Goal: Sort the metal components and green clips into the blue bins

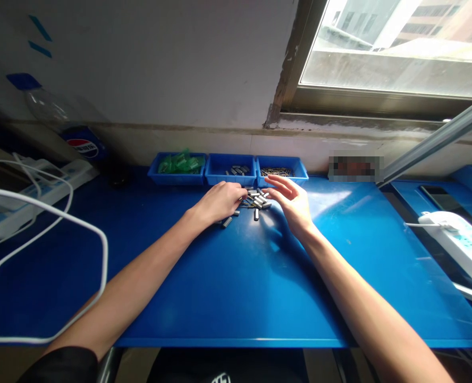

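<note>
A loose pile of small dark and silver oblong pieces (259,200) lies on the blue table, with some thin brassy pins among them. At the pile's left edge is my left hand (223,202), its fingers curled in and closed; whatever sits between the fingertips is hidden. My right hand (291,202) hovers on the right side of the pile, fingers apart and nothing seen in them. Behind the hands stand three blue bins: the left bin (177,181) has green items in clear plastic, the middle bin (230,180) several oblong pieces, the right bin (303,171) many thin pins.
A cola bottle (82,141) stands at the back left near a power strip (5,213). A white cable (104,255) loops over my left forearm. On the right are a metal post (439,138), a phone (445,198) and another power strip (465,239). A wall closes off the back.
</note>
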Available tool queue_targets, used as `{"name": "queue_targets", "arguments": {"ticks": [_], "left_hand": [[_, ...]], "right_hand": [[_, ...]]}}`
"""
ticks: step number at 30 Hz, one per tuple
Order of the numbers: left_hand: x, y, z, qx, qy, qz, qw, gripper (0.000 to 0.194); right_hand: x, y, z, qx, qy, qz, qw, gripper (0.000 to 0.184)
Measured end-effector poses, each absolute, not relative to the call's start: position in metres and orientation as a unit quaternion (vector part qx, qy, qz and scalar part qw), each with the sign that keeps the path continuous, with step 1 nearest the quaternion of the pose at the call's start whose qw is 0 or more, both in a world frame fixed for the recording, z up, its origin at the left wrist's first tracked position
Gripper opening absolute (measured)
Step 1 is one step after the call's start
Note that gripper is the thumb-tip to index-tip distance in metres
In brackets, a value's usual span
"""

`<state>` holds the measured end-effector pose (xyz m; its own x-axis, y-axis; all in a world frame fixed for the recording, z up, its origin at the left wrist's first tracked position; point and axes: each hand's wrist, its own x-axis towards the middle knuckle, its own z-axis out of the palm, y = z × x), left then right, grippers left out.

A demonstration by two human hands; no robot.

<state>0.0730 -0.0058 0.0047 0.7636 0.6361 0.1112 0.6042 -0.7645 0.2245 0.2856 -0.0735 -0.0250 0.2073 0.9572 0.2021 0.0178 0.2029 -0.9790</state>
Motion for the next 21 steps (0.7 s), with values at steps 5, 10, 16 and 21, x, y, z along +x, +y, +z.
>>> {"name": "queue_targets", "arguments": {"ticks": [5,10,16,21], "left_hand": [[0.073,-0.007,0.007,0.928,0.348,0.098,0.088,0.028],[0.07,-0.003,0.007,0.912,0.354,0.156,0.134,0.032],[0.071,0.002,0.009,0.886,0.324,0.273,0.188,0.033],[0.075,-0.005,0.017,0.855,0.296,0.346,0.248,0.015]], "right_hand": [[0.285,-0.074,-0.023,-0.496,-0.493,0.392,0.598,0.036],[0.284,-0.074,-0.023,-0.5,-0.496,0.392,0.592,0.033],[0.284,-0.075,-0.023,-0.493,-0.494,0.411,0.587,0.03],[0.281,-0.075,-0.022,-0.495,-0.497,0.425,0.573,0.029]]}}
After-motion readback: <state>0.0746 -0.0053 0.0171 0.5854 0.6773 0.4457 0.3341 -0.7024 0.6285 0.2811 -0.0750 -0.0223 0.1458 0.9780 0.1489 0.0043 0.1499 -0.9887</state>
